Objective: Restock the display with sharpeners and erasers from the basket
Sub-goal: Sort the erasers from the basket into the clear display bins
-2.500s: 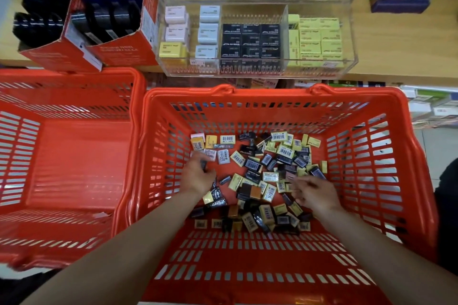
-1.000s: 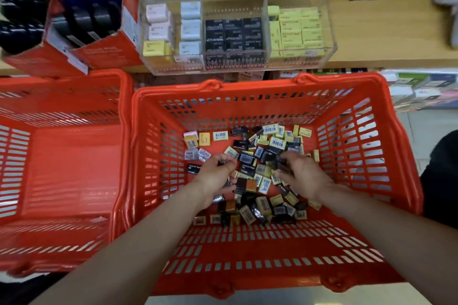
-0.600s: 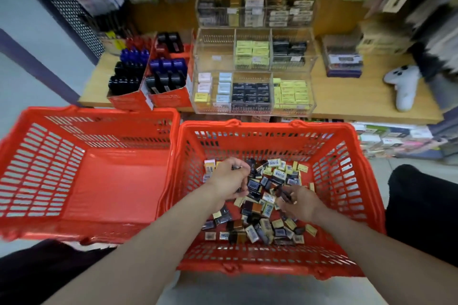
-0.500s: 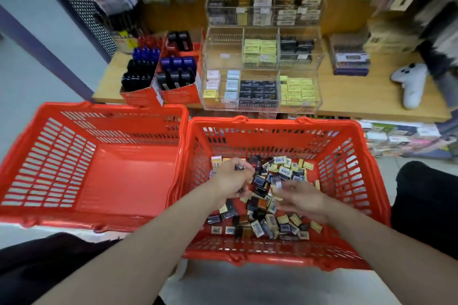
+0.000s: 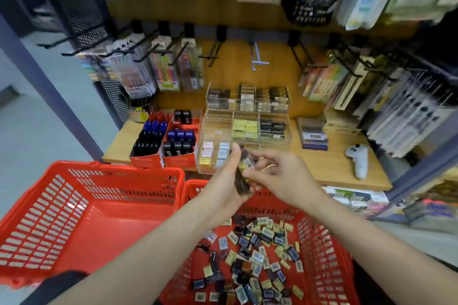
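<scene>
Head view: two red baskets low in frame, side by side. Left basket with nothing visible inside; right basket strewn with small packets, black, blue and yellow, many showing barcodes. Beyond them a wooden shelf bearing a clear acrylic display of tiered compartments: yellow packets and dark packets in the middle tier, white and yellow ones at the lower left, the lower tier partly hidden behind both hands. Left of the display, red cardboard boxes of black, blue and red caps. Right of it, a white game controller lying on the shelf and a purple-edged pack. Above, hooks with hanging pen packs, blurred.

Both hands raised above the right basket, meeting in front of the display's lower tier. Left hand upright, fingers and thumb curled round a stack of dark packets. Right hand reaching in from the right, thumb and forefinger pinching a yellow barcoded packet at the top of that stack, remaining fingers spread loosely. Both forearms bare, stretching up from the bottom edge.
</scene>
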